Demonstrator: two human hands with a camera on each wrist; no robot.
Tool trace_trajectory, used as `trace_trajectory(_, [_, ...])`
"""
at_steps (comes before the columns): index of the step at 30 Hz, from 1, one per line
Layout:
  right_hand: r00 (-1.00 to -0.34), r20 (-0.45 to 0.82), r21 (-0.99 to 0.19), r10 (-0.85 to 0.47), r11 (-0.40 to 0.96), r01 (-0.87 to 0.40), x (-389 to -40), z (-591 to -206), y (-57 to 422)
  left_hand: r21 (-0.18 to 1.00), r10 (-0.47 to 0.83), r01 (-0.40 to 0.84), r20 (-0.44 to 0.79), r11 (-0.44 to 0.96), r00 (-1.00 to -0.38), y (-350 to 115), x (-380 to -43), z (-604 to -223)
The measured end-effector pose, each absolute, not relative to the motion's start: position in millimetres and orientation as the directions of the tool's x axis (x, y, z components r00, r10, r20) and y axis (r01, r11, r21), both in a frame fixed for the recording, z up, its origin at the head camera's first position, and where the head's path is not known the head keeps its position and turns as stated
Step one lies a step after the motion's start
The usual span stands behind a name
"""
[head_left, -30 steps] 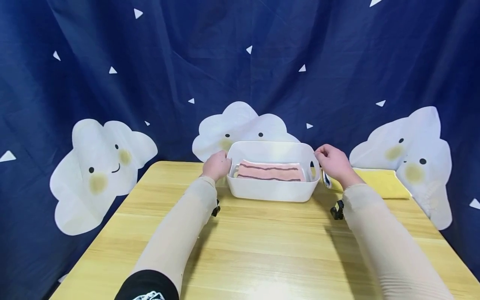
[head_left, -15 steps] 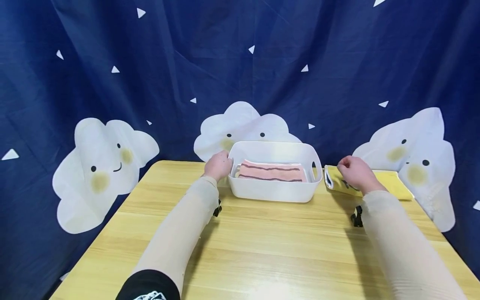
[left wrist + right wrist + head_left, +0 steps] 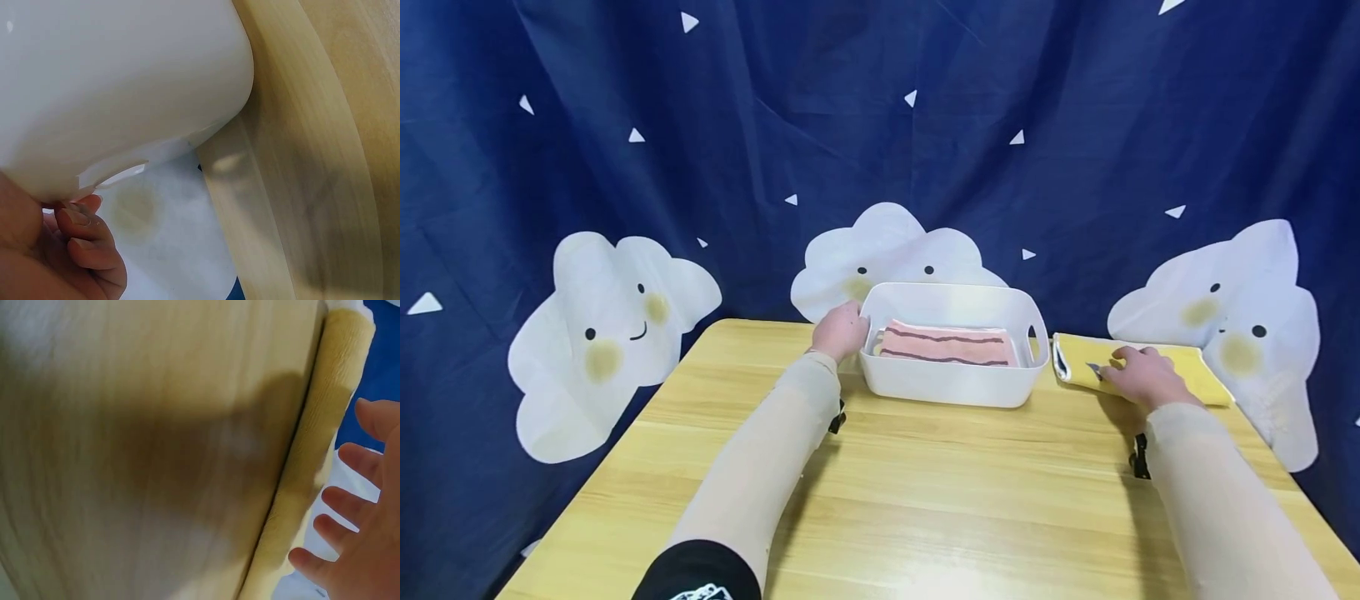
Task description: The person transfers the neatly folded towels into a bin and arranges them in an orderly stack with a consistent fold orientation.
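A white plastic basket (image 3: 943,383) with handle holes stands at the back of the table; a folded pink towel (image 3: 946,346) with dark stripes lies in it. At its left end my left hand (image 3: 840,331) grips the rim. The left wrist view shows those fingers (image 3: 94,247) curled at the edge by the handle slot, the thumb mostly hidden. To the basket's right lies a folded yellow towel (image 3: 1195,367) with a small grey mark. My right hand (image 3: 1150,377) is over this towel, and its fingers (image 3: 342,503) are spread in the right wrist view, holding nothing.
The wooden table (image 3: 970,492) reaches toward me beneath both forearms. Behind it hangs a dark blue curtain (image 3: 842,125) printed with white clouds and triangles. The yellow towel lies near the table's back right edge.
My right hand has left the basket's right handle and moved right, over the yellow towel, its fingers spreading. My left hand keeps its place at the basket's left end.
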State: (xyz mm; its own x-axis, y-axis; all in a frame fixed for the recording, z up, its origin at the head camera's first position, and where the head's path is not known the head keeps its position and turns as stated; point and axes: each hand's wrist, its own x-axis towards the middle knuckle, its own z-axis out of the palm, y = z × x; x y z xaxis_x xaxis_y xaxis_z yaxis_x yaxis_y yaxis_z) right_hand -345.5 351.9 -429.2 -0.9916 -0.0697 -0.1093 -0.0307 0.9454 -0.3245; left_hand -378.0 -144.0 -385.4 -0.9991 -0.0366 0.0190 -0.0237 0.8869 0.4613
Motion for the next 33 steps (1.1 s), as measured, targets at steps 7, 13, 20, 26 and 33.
trace_trajectory(7, [-0.983,-0.171,-0.330,-0.064,0.944,-0.004,-342,-431,361,0.468,-0.040,-0.029,0.014,0.883,-0.999,-144,-378,-385])
trace_trajectory(13, [-0.971,-0.211,-0.316,-0.117,0.948,-0.046,-343,-434,361,0.484,-0.056,-0.046,0.006,0.874,-0.998,-144,-377,-384])
trace_trajectory(20, [-0.960,-0.235,-0.253,-0.150,0.964,-0.088,-339,-433,362,0.513,-0.043,-0.038,-0.003,0.858,-0.999,-140,-377,-385])
trace_trajectory(26, [-0.968,-0.173,-0.236,-0.181,0.962,-0.137,-334,-436,362,0.525,-0.054,-0.039,0.014,0.850,-0.998,-140,-377,-386])
trace_trajectory(33, [-0.961,-0.216,-0.258,-0.173,0.959,-0.114,-330,-439,362,0.530,-0.056,-0.051,-0.006,0.846,-0.998,-142,-374,-386])
